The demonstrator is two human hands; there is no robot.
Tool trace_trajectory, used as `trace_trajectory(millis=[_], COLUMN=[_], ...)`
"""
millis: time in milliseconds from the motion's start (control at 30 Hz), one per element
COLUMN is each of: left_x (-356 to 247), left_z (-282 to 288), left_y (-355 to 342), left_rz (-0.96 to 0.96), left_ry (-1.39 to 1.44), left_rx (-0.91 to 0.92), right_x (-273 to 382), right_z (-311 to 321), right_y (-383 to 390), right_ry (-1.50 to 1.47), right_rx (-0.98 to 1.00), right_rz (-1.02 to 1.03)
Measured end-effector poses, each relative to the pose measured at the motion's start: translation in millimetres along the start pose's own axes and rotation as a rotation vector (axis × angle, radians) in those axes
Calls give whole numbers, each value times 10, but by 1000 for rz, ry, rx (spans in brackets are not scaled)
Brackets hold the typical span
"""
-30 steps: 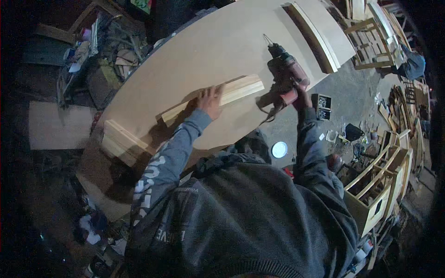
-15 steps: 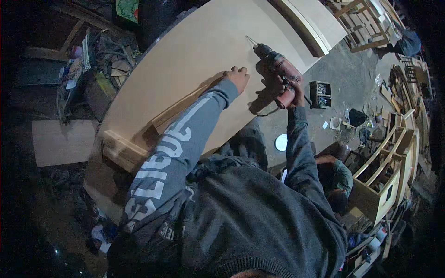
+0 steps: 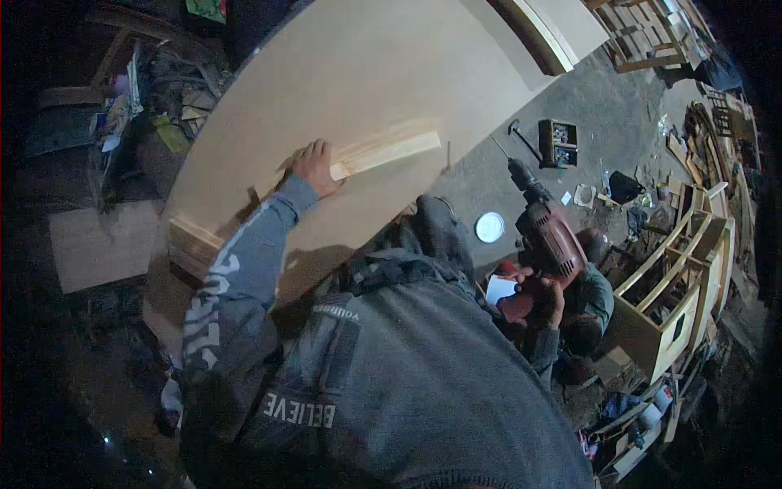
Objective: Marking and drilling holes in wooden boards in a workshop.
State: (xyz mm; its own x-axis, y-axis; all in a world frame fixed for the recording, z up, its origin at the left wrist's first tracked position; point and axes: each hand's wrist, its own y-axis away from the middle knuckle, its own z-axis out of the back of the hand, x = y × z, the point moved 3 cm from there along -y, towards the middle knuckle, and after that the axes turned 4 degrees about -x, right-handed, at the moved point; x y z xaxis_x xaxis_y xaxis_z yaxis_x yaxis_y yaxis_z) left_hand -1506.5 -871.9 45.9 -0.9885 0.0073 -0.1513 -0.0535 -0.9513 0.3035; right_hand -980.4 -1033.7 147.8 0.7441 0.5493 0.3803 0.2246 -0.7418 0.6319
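On the large pale wooden panel point(image 3: 391, 73) lies a light wooden strip point(image 3: 391, 155). My left hand point(image 3: 316, 169) is closed over the strip's left part, fingers curled across its far edge. Off the panel's right edge, my right hand point(image 3: 544, 295) grips a red power drill point(image 3: 556, 236) by its handle. The drill's long thin bit points up and away, touching nothing. Part of the strip is hidden behind my left hand and sleeve.
A hammer point(image 3: 525, 140) and a divided box of small hardware point(image 3: 559, 144) lie on the floor at the right. Closer stands a round white lid point(image 3: 489, 227). Another person point(image 3: 592, 303) crouches beside a wooden frame point(image 3: 672, 301). A raised wooden rail point(image 3: 533, 37) crosses the panel's far end.
My right hand has drawn the drill back from above the panel, toward the lower right. My left hand has moved left and nearer, and more of the strip's right part shows.
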Motion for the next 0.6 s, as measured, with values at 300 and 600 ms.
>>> trace_trajectory(millis=[300, 600], left_x=[-900, -881], left_z=[7, -70], left_y=[8, -80], left_rz=[-800, -779], left_ry=[-360, -161], left_rx=[261, 256], right_x=[487, 200], right_z=[-1740, -2115], right_y=[875, 674], right_ry=[1401, 1567], right_rx=[-336, -40], right_rz=[150, 132])
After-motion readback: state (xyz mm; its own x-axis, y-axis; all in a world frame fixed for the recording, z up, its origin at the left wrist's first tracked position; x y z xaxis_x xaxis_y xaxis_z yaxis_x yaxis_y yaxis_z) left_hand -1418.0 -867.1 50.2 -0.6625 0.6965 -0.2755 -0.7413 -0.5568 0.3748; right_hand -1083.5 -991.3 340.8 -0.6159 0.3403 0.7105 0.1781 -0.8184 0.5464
